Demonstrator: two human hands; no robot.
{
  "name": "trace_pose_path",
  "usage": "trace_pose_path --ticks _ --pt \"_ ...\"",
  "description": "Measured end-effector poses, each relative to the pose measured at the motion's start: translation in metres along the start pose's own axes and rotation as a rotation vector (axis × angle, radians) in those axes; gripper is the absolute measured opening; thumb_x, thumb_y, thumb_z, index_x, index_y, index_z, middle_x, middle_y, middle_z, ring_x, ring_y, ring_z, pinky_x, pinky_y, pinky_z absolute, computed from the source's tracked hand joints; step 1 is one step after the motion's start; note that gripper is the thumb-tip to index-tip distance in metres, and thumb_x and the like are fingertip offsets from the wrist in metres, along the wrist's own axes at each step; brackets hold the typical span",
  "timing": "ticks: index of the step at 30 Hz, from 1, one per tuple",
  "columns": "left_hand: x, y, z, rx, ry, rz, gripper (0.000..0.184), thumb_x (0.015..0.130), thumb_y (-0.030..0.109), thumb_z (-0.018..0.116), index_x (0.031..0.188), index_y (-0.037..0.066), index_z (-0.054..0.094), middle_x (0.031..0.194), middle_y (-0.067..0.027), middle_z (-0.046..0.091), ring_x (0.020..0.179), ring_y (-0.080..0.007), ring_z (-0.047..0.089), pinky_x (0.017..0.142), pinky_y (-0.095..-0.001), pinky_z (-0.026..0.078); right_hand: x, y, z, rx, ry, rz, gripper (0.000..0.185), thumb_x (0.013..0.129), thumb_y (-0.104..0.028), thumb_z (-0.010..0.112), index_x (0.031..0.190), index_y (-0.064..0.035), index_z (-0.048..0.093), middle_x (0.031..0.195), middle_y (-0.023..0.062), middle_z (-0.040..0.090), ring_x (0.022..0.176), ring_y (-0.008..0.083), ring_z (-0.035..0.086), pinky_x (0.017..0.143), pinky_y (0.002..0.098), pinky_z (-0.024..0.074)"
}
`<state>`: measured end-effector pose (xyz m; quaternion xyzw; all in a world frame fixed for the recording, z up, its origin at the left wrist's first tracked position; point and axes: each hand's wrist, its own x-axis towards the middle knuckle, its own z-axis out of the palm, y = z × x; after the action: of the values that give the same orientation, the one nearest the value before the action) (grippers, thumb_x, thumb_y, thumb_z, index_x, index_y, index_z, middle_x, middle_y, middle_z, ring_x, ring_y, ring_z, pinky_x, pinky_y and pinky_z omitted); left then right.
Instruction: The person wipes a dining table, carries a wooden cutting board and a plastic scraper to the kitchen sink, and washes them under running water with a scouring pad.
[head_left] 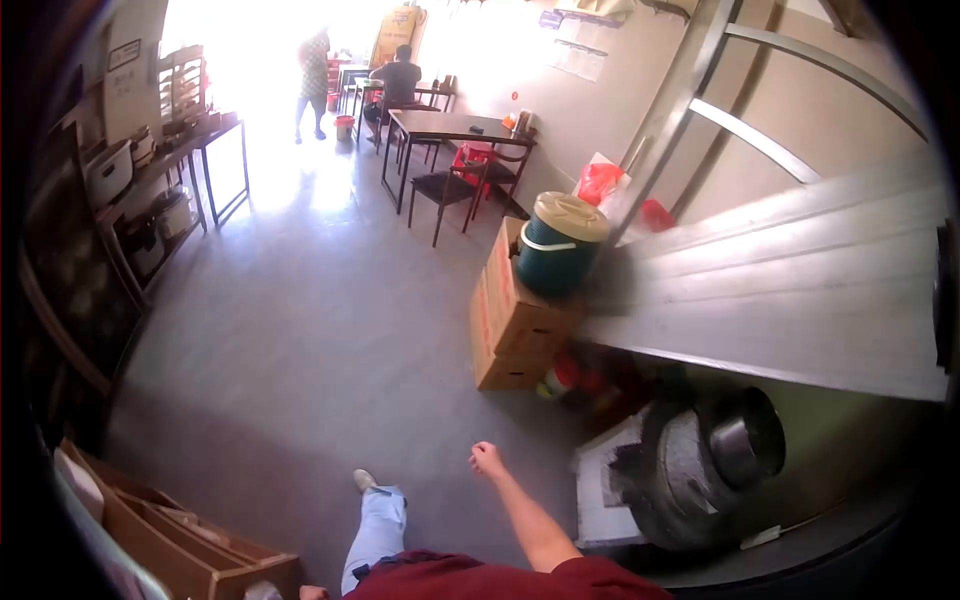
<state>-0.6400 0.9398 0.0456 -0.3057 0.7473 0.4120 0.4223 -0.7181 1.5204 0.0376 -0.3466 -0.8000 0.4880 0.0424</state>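
My right hand point(486, 459) swings forward over the grey floor, its fingers curled in, and nothing shows in it. Nearest to it stand stacked cardboard boxes point(515, 345), apart from the hand. On top of them rests a dark green insulated drink jug point(553, 262) with a cream lid and a pale handle. Only a small bit of my left hand point(314, 593) shows at the bottom edge, its fingers hidden. It is close to an open cardboard box point(215, 560) at the lower left.
To the right is a metal shelf point(770, 290), with a metal pot point(748, 435) underneath. Farther ahead are a table point(460, 127) and a chair point(443, 188). One person point(398, 78) sits and another point(313, 80) stands near the bright doorway. A side table point(170, 150) lines the left.
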Motion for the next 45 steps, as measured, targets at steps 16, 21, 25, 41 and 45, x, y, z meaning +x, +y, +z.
trace_pose_path --ticks 16,21,25,41,45 --pt "0.158 0.767 -0.009 -0.091 -0.068 0.812 0.022 0.075 0.023 0.054 0.078 0.003 0.062 0.063 -0.0031 0.058 0.060 -0.0091 0.054 0.050 -0.0231 0.042 0.174 -0.048 0.023 0.172 -0.157 1.332 0.032 0.081 -0.022 0.033 0.088 0.0036 0.053 0.078 0.0189 0.059 0.060 0.0301 0.058 0.049 0.0408 0.0481" --pt "0.246 0.848 0.007 0.363 0.138 0.829 0.027 0.069 0.030 0.054 0.075 0.005 0.063 0.069 -0.0066 0.062 0.064 -0.0147 0.057 0.061 -0.0310 0.045 0.389 -0.096 0.061 0.217 -0.168 1.129 0.026 0.078 -0.014 0.038 0.087 0.0049 0.053 0.076 0.0197 0.058 0.063 0.0307 0.057 0.057 0.0407 0.0471" --pt "0.313 0.832 -0.038 0.102 0.085 0.306 0.024 0.066 0.025 0.055 0.072 0.003 0.064 0.063 -0.0060 0.060 0.058 -0.0134 0.056 0.055 -0.0283 0.046 0.609 -0.243 0.068 -0.022 -0.288 0.747 0.022 0.077 -0.012 0.037 0.083 0.0040 0.051 0.067 0.0194 0.054 0.051 0.0302 0.054 0.042 0.0428 0.0439" --pt "0.520 1.267 -0.172 0.143 0.221 0.362 0.021 0.064 0.022 0.054 0.064 0.002 0.061 0.058 -0.0063 0.056 0.056 -0.0155 0.054 0.053 -0.0302 0.043 0.959 -0.434 0.207 0.032 -0.289 0.721 0.017 0.076 -0.010 0.043 0.084 0.0022 0.052 0.066 0.0160 0.058 0.052 0.0262 0.057 0.043 0.0376 0.0477" --pt "0.533 1.483 -0.152 0.070 0.095 0.676 0.025 0.069 0.028 0.054 0.071 0.004 0.062 0.062 -0.0045 0.058 0.059 -0.0128 0.054 0.055 -0.0283 0.043 0.973 -0.396 0.202 0.238 -0.111 1.032 0.020 0.078 -0.006 0.040 0.091 0.0081 0.047 0.075 0.0212 0.059 0.060 0.0314 0.059 0.051 0.0437 0.0494"
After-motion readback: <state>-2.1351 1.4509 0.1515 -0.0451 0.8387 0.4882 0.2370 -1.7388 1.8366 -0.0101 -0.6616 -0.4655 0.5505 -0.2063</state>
